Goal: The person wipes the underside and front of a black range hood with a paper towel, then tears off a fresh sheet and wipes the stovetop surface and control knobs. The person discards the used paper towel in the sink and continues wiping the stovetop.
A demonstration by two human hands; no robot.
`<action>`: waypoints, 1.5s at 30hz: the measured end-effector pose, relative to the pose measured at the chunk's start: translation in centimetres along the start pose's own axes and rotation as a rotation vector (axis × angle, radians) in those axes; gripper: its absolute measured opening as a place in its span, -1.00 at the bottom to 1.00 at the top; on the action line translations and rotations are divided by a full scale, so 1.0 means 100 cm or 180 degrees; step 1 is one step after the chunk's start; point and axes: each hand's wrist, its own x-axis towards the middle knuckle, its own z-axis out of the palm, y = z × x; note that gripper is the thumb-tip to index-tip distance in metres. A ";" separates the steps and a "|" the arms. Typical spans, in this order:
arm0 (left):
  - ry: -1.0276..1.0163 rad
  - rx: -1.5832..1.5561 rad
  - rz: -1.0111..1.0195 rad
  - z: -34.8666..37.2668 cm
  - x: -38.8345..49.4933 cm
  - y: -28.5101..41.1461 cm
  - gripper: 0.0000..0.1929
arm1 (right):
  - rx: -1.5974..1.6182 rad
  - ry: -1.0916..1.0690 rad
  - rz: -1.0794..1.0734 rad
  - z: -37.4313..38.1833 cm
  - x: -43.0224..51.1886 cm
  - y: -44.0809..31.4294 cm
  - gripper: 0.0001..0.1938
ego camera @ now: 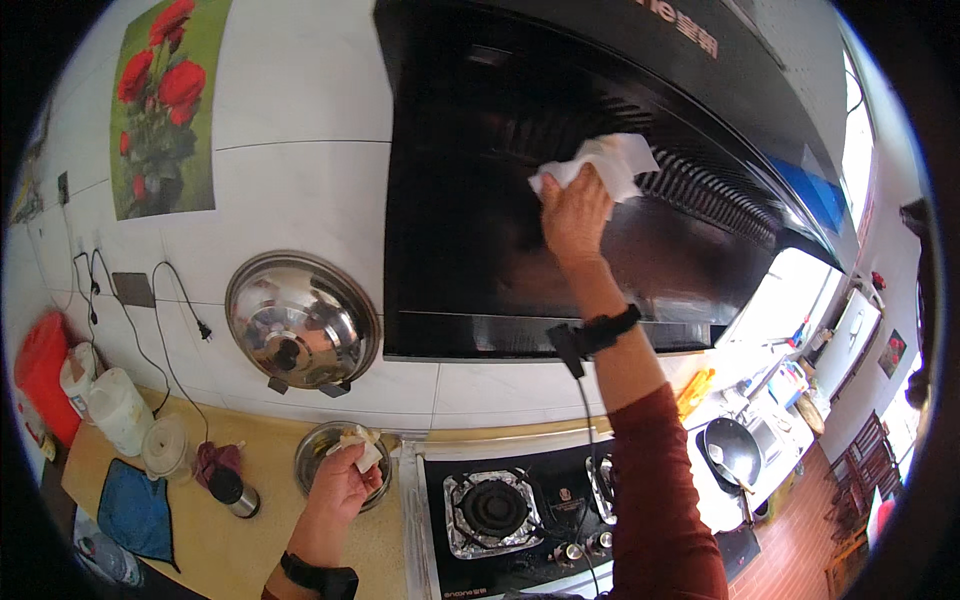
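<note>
My right hand (579, 221) presses a white paper towel (619, 161) against the black glossy surface of a range hood (465, 225), beside its vent slots. Lower left, my left hand (341, 484) pinches a crumpled, stained piece of paper (361, 446) over a metal bowl (306, 457) on the counter. A black gas stove (480, 574) with a foil-lined burner lies below the hood, partly hidden by my right sleeve.
A steel wok lid (304, 319) hangs on the tiled wall. On the counter (277, 540) stand a thermos (238, 495), plastic containers (120, 412) and a blue cloth (136, 510). Cords hang on the wall. A wok (731, 450) sits at right. A cable runs from my right wristband.
</note>
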 end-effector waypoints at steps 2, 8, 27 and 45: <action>-0.0034 0.0060 -0.0091 0.008 0.006 -0.006 -0.78 | 0.0111 -0.0327 -0.0378 0.001 -0.001 -0.021 -0.44; 0.0059 -0.0075 -0.0169 0.027 0.012 -0.023 -0.84 | 0.0988 0.0624 -0.1224 0.009 0.013 -0.062 -0.68; 0.0065 0.0296 -0.0501 0.159 0.088 -0.186 -0.77 | -0.0088 0.1079 0.0002 0.002 -0.051 0.398 -0.68; -0.0257 0.0979 -0.0596 0.359 0.120 -0.341 -0.69 | 0.0553 0.1357 0.1646 0.032 -0.023 0.557 -0.25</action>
